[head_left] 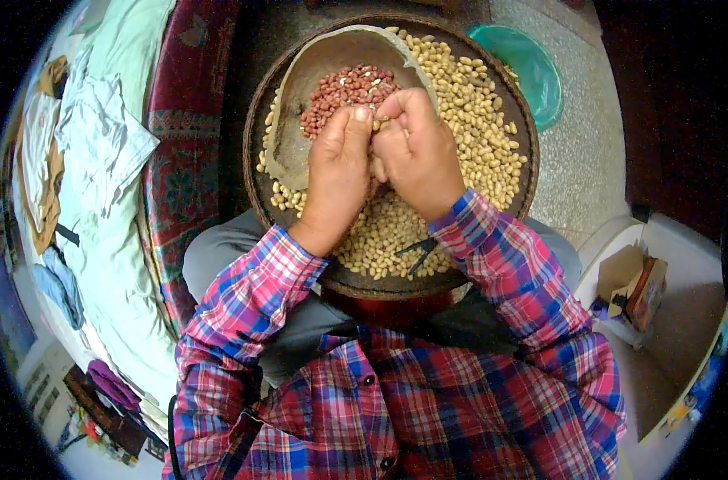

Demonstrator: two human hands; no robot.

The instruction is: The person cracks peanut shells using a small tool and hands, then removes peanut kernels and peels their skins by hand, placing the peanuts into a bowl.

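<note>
Both hands meet over the front right rim of a bowl [290, 112], a pale gourd-like or clay vessel. My left hand [338, 164] is closed, thumb pointing up. My right hand [420, 152] is closed too, thumb and fingers pinched against the left. A small tan peanut in its shell [382, 122] shows between the fingertips, mostly hidden. In the bowl lies a heap of red shelled peanut kernels [332, 94] with a few white bits. Unshelled peanuts [476, 120] cover the round dark tray [256, 152] around and under the bowl.
A black clip-like tool [418, 254] lies on the peanuts near the right wrist. Behind the tray at the right stands a green basin [532, 76]. A bed with pale green cloth [108, 232] is at the left; a white bin-like container [660, 320] holds a cardboard box [624, 276].
</note>
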